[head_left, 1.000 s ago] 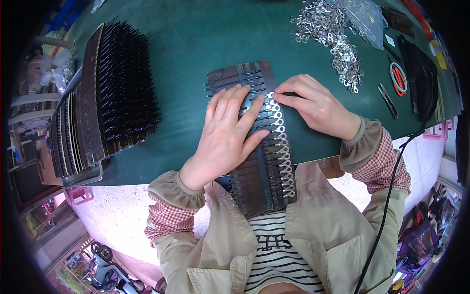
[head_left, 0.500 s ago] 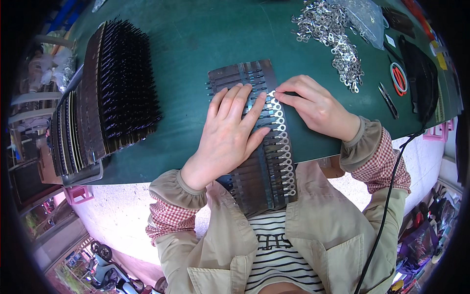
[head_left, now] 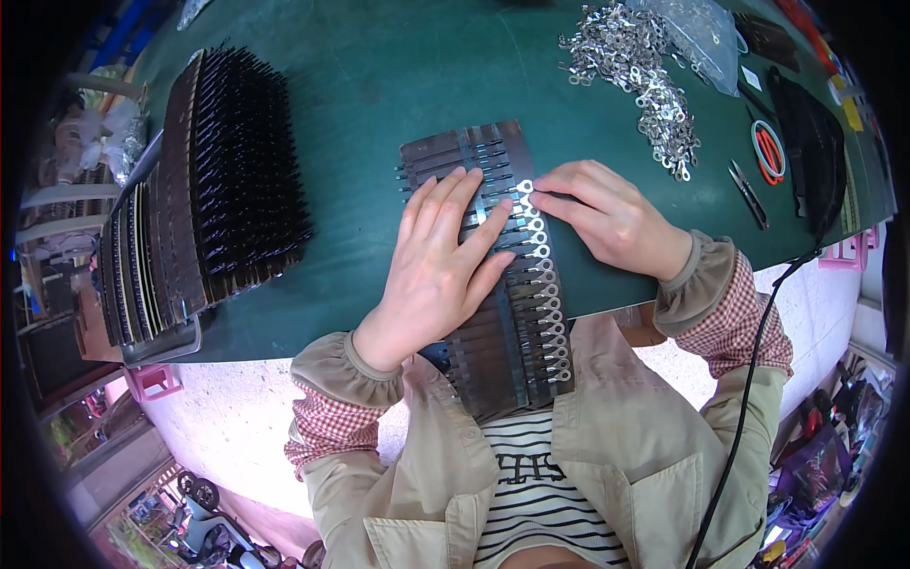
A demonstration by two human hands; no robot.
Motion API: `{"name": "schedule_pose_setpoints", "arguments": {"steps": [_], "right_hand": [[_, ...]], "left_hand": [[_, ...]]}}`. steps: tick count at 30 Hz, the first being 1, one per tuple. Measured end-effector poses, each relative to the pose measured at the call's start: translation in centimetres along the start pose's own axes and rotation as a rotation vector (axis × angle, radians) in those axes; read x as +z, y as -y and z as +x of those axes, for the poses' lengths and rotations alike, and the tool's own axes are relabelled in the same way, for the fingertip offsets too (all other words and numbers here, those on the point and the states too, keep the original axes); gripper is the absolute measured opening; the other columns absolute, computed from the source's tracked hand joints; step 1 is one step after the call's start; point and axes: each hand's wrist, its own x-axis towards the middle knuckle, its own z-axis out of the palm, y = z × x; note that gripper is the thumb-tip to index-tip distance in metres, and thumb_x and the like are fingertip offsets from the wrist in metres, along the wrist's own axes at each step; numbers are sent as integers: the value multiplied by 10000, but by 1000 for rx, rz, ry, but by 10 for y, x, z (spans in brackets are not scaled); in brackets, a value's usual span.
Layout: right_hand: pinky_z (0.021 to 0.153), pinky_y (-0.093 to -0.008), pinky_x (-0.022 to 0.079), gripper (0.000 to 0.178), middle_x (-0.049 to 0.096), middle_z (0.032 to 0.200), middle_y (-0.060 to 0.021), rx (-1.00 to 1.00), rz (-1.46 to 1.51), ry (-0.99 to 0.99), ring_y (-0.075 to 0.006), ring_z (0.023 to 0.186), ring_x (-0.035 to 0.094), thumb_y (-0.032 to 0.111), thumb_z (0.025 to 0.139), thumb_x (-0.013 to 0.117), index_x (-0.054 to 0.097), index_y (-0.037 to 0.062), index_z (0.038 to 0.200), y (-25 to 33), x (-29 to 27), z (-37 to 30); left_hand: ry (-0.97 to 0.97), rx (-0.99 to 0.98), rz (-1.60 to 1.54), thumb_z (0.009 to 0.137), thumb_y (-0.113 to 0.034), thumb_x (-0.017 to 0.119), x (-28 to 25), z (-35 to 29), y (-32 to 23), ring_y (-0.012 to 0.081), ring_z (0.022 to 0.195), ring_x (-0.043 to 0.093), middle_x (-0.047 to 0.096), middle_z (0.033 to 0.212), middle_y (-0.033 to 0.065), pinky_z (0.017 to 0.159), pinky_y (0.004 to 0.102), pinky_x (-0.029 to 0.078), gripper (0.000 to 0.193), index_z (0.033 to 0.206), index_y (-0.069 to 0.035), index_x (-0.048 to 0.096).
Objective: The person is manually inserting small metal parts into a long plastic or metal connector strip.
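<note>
A dark, flat strip [head_left: 493,351] lies at the table's front edge, its near end overhanging toward my body. Thin dark leads cross it, and a row of silver ring terminals [head_left: 547,289] runs down its right side. My left hand [head_left: 431,251] rests flat over the strip with fingers stretched, the index fingertip close to the topmost terminals. From the right, my right hand [head_left: 611,216] pinches thumb and forefinger at the uppermost ring terminal [head_left: 525,187]. Above that terminal, the lead ends on the strip are bare of rings.
At left stands a stack of similar strips [head_left: 180,190] with dense black bristling ends [head_left: 251,171]. A pile of loose ring terminals [head_left: 654,95] spreads at far right beside a clear plastic bag [head_left: 706,38]. Small snips [head_left: 749,194], orange-handled tool loops [head_left: 770,152] and a black pouch [head_left: 806,142] lie at right.
The topmost ring shows more fully now, as my right fingertips have shifted slightly down and off it. My left hand stays almost in place on the strip.
</note>
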Motion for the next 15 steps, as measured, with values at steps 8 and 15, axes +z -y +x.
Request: {"name": "schedule_pose_setpoints", "arguments": {"steps": [8, 15], "right_hand": [[903, -392, 556, 364, 673, 1121, -133, -11, -31, 18, -294, 1051, 650, -35, 754, 673, 696, -71, 1116, -1, 1, -1], [909, -395, 555, 377, 672, 1126, -137, -13, -26, 15, -301, 1054, 649, -38, 755, 670, 693, -74, 1129, 0, 2, -1]], "left_hand": [[19, 0, 35, 915, -180, 730, 1, 2, 0, 407, 1384, 465, 506, 1453, 216, 1176, 554, 342, 465, 1360, -65, 662], [9, 1, 46, 911, -161, 725, 2, 2, -1, 405, 1378, 472, 509, 1449, 215, 1173, 549, 346, 457, 1354, -65, 665]]}}
